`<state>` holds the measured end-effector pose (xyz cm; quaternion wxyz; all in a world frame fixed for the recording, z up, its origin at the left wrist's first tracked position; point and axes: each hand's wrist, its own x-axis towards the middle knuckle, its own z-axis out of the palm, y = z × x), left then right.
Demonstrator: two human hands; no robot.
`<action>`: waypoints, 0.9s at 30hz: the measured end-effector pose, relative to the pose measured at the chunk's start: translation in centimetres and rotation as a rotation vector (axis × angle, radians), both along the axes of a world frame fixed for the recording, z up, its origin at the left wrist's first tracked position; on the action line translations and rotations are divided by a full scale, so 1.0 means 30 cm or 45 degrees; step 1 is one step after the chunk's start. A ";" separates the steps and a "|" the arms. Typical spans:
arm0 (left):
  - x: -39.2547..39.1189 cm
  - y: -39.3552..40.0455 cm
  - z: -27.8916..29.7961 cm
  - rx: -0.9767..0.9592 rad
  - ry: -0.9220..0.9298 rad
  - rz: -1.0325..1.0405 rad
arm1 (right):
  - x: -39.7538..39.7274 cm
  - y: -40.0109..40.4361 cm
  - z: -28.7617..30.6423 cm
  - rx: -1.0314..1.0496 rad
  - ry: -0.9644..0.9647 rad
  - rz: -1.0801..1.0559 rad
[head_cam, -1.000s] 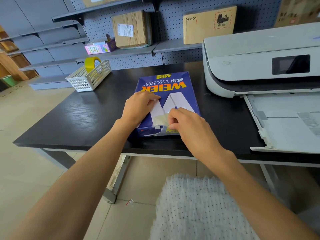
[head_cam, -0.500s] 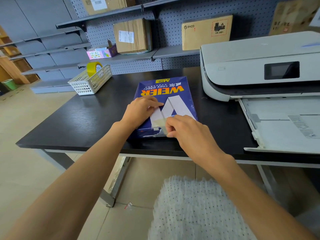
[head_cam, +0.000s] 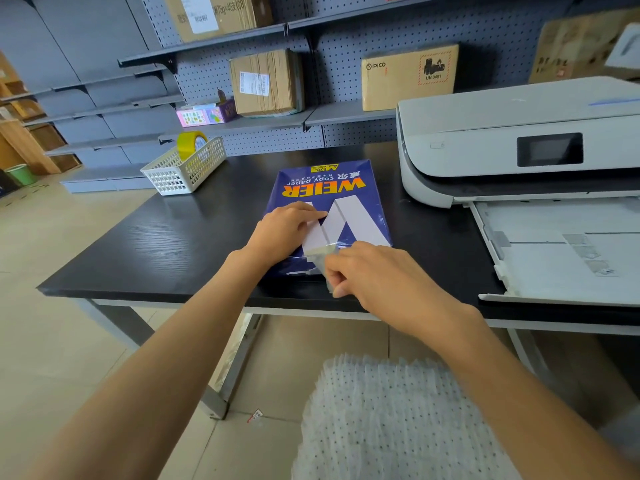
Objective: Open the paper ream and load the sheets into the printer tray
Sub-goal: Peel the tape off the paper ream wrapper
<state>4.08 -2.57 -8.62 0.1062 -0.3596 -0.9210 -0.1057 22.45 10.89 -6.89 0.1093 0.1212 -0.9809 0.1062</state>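
Now the right hand (head_cam: 377,275) pinches the torn wrapper flap (head_cam: 320,259) at the paper ream (head_cam: 329,202)'s near end; left hand (head_cam: 284,230) presses flat beside it. Ream's long axis runs away from the fingers, printer tray (head_cam: 561,251) lying rightward.

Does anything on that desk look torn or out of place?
Yes: the wrapper of the blue paper ream is torn at its near end, where the right hand pinches a loose flap. The left hand rests on the ream. The printer tray sticks out past the table edge.
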 end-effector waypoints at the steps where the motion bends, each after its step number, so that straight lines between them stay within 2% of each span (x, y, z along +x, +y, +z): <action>1: 0.006 -0.003 -0.002 0.009 -0.007 -0.003 | 0.005 -0.001 0.003 -0.001 -0.014 0.011; 6: 0.028 -0.013 -0.016 0.124 -0.060 -0.030 | 0.040 -0.015 0.010 -0.012 -0.134 0.062; 13: 0.043 -0.021 -0.043 0.179 -0.131 0.050 | 0.065 -0.023 0.036 0.013 -0.135 0.097; 18: 0.056 -0.010 -0.042 0.229 -0.096 0.105 | 0.093 -0.015 0.056 0.037 -0.137 0.089; 27: 0.098 -0.016 -0.051 0.220 0.015 0.200 | 0.161 -0.050 0.109 -0.139 -0.169 0.234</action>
